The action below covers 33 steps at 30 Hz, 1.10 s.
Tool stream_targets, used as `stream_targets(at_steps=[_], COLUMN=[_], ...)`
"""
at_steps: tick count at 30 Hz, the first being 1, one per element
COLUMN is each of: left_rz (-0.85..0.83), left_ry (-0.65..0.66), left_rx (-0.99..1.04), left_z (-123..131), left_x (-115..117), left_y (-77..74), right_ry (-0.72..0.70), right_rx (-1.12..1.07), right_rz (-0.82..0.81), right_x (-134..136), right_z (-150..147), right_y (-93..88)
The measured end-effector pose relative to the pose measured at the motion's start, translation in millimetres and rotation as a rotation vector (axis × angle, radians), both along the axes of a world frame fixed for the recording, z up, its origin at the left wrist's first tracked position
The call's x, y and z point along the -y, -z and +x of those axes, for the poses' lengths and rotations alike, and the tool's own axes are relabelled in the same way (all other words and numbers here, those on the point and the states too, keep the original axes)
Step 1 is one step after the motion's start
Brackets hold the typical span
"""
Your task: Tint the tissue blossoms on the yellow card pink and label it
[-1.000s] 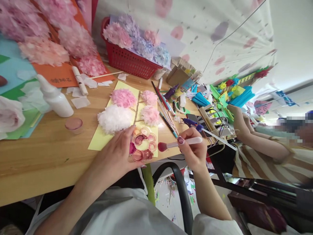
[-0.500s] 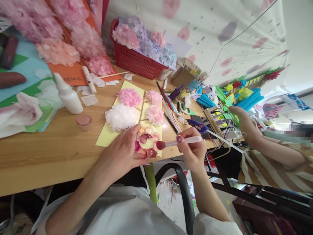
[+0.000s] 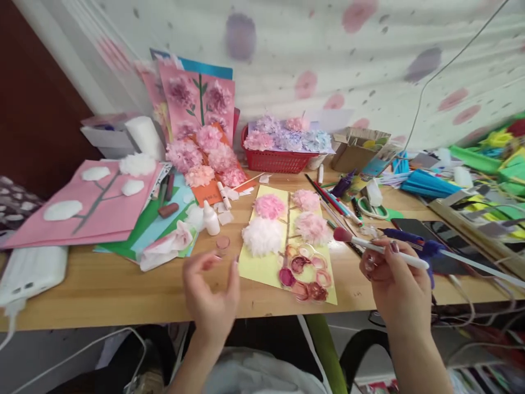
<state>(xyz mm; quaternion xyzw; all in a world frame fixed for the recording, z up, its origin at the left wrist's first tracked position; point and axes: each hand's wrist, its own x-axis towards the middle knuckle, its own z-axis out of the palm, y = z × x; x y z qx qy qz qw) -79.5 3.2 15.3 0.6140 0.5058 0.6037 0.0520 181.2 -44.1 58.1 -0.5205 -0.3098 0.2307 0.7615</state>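
Observation:
My right hand (image 3: pixel 397 279) grips a white-handled makeup brush (image 3: pixel 379 247) with a pink tip, held over the right part of the table. My left hand (image 3: pixel 211 295) hovers over the table's front edge, fingers apart and holding nothing. Just beyond it stands a small round pinkish pot (image 3: pixel 222 244). Between my hands lies a yellow sheet (image 3: pixel 256 272) bearing two pink fluffy flowers on the right, a pink flower (image 3: pixel 269 206) and a white flower (image 3: pixel 262 237) on the left. A clear flower-shaped palette (image 3: pixel 303 273) with pink and purple stains rests on its near end.
Left of the sheet are a white glue bottle (image 3: pixel 211 219), crumpled tissue (image 3: pixel 166 247) and a pink sheet (image 3: pixel 102 208) with white blooms. Behind stands a red basket (image 3: pixel 279 162). Pens, a blue glue gun (image 3: pixel 410 239) and phones (image 3: pixel 443 251) lie at the right.
My left hand has let go of the palette and moved left, opening. The brush has moved right, away from the palette. My view has swung left, and the other person is out of sight.

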Motion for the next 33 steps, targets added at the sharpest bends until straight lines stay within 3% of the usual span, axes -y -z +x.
stream_targets(at_steps=[2,5,9,11,13,16,18,21,26,29,33], left_rz=[-0.147,-0.362,-0.457,-0.5,-0.555,-0.666,-0.704,-0.735,-0.756,-0.761,-0.729], left_ry=[-0.069,0.087,0.195,0.284,0.449,0.751,0.842,0.891,0.922,0.892,0.76], left_rx=[-0.073,-0.208,-0.208,-0.19,-0.154,0.057,0.071,0.05,0.026,0.007,0.004], left_z=[-15.7,-28.2,-26.7,-20.2,-10.6,6.4,15.6,23.6,31.7,38.1,42.5], left_x=[-13.2,-32.4,-35.4,-23.8,-6.0,22.4,36.0,45.0,45.6,46.3,43.7], left_y=[5.2,11.6,7.6,-3.1,-18.7,-44.0,-56.7,-65.5,-65.6,-64.3,-58.5], right_ry=[-0.015,-0.009,0.016,-0.025,-0.116,-0.278,-0.341,-0.33,-0.309,-0.313,-0.201], right_rx=[-0.023,-0.037,-0.053,0.012,0.141,0.404,0.548,0.66,0.74,0.723,0.544], right_rz=[0.022,0.069,0.098,0.099,0.111,0.14,0.155,0.159,0.182,0.17,0.118], right_x=[-0.8,-0.5,6.7,15.9,27.4,42.3,47.2,49.0,51.0,52.6,56.7], right_z=[-0.8,3.6,9.5,2.3,-13.3,-40.3,-51.5,-54.2,-47.8,-42.2,-20.5], right_y=[-1.3,-2.4,2.0,4.4,4.6,0.7,-2.3,-3.8,-2.0,0.5,15.1])
